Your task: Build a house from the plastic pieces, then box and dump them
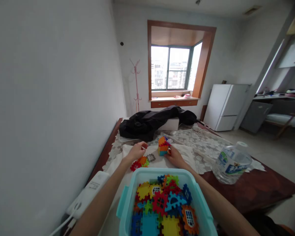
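Note:
My right hand (174,156) rests on the white cloth (186,151) and grips a small cube (163,146) built of orange, red, blue and green plastic tiles. My left hand (137,150) hovers just left of it with fingers curled in a pinch; what it pinches is too small to make out. Below that hand lie a few loose tiles (140,162), red, orange and green, and a grey one (151,158). A light blue tub (127,200) sits nearest me, filled with several colourful interlocking tiles (162,205).
A clear water bottle (232,162) lies on the brown table (260,188) at the right. A black jacket (152,122) is heaped at the far end. A white power strip (88,193) lies at the left by the wall. A white fridge (225,106) stands beyond.

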### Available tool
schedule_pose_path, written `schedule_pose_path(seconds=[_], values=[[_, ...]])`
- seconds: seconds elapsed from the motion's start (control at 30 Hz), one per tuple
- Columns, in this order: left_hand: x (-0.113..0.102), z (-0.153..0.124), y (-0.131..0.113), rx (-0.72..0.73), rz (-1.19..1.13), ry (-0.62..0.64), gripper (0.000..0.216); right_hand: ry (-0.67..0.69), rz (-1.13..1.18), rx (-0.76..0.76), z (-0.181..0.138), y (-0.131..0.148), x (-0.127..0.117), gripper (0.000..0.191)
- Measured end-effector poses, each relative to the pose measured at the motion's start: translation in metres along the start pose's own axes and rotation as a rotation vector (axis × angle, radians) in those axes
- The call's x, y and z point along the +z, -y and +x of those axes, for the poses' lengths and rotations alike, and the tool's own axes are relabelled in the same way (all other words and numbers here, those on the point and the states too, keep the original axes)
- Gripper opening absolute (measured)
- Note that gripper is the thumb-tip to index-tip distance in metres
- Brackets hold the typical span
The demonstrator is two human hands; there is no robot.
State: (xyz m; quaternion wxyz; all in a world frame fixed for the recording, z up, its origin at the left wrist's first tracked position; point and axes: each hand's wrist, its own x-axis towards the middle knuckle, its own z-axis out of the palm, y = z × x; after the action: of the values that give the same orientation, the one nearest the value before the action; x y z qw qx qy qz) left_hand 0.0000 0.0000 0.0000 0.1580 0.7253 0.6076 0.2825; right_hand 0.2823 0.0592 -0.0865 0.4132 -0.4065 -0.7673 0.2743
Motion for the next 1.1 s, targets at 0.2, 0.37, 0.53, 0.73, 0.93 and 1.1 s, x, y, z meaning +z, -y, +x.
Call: schedule_pose_path(seconds=[0.2,0.37,0.53,0.73,0.93,1.1], values=[[-0.014,-0.011,0.005,-0.027,0.095,0.202,0.036,0.030,-0.035,-0.042,-0.002,0.001,-0.001,0.048],[0.000,-0.016,-0.017,-0.001,0.188,0.242,0.038,0.062,-0.025,-0.033,-0.005,0.003,-0.003,0.051],[0.019,-0.020,-0.033,0.046,0.331,0.213,0.044,0.123,-0.089,-0.056,-0.008,0.004,-0.002,0.035],[0.015,-0.018,-0.030,0.097,0.319,0.224,0.031,0.132,-0.130,-0.019,-0.010,0.010,-0.003,0.035],[0.006,-0.011,-0.020,0.139,0.155,0.266,0.033,0.141,-0.177,-0.003,-0.008,0.014,-0.004,0.043],[0.021,-0.013,-0.016,0.155,0.190,0.144,0.035,0.164,-0.242,-0.013,-0.006,0.017,-0.004,0.038]])
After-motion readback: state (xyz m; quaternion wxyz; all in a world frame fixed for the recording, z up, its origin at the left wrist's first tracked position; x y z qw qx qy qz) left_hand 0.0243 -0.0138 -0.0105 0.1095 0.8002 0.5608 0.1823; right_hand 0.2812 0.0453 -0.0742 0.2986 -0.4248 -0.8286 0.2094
